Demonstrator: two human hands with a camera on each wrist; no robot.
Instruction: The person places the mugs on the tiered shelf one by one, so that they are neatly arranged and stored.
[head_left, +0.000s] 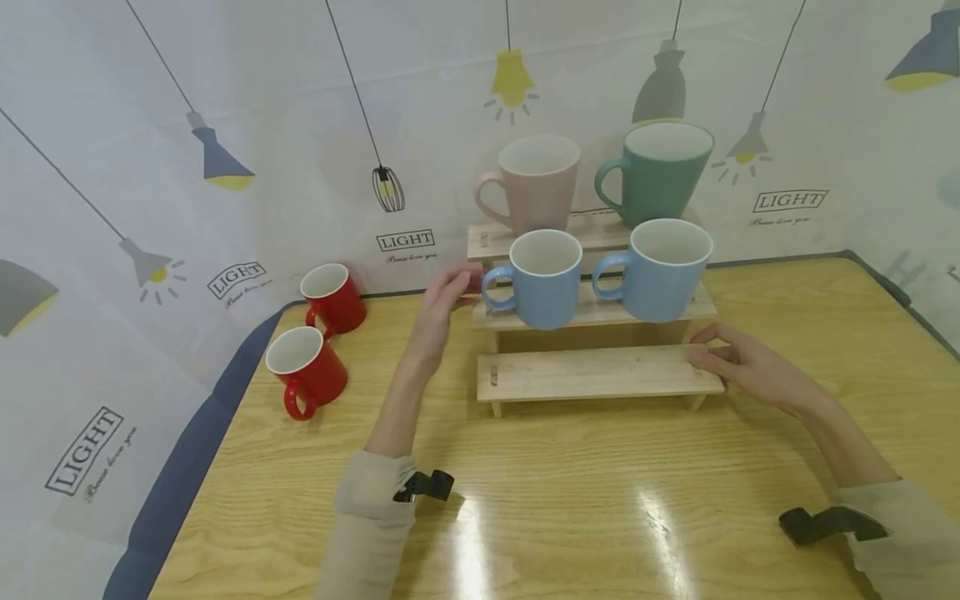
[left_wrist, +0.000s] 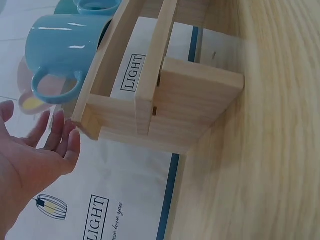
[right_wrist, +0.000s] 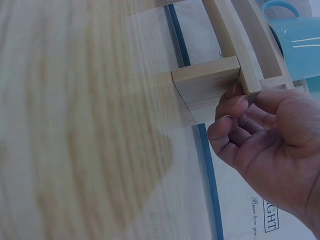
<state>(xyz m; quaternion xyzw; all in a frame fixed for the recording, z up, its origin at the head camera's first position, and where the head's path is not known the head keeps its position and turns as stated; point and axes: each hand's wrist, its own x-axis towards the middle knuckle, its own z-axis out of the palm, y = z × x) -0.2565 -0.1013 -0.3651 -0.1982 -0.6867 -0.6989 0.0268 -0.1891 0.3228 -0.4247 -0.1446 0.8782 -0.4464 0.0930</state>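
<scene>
Staged tabletop set, home-style — wooden table (head_left: 570, 492) beneath the fingers, printed lamp-pattern backdrop (head_left: 225, 167) hung beyond them, tiered wooden rack (head_left: 592, 375) at the fingertips bearing mugs (head_left: 543, 279) — no real room visible.

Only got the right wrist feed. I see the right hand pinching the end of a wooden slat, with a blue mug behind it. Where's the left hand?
Observer: The left hand is at the opposite end of the wooden rack, by the middle step. Its fingers are straight and it holds nothing.
Operator: What's on the rack?
Observer: Four mugs. The pink mug and green mug are on the top step, and the left blue mug and right blue mug are on the middle step. The right hand holds the lowest step, which carries no mugs.
Operator: Anything off the rack?
Observer: The far red mug and near red mug stand on the table, beyond the left hand.
</scene>
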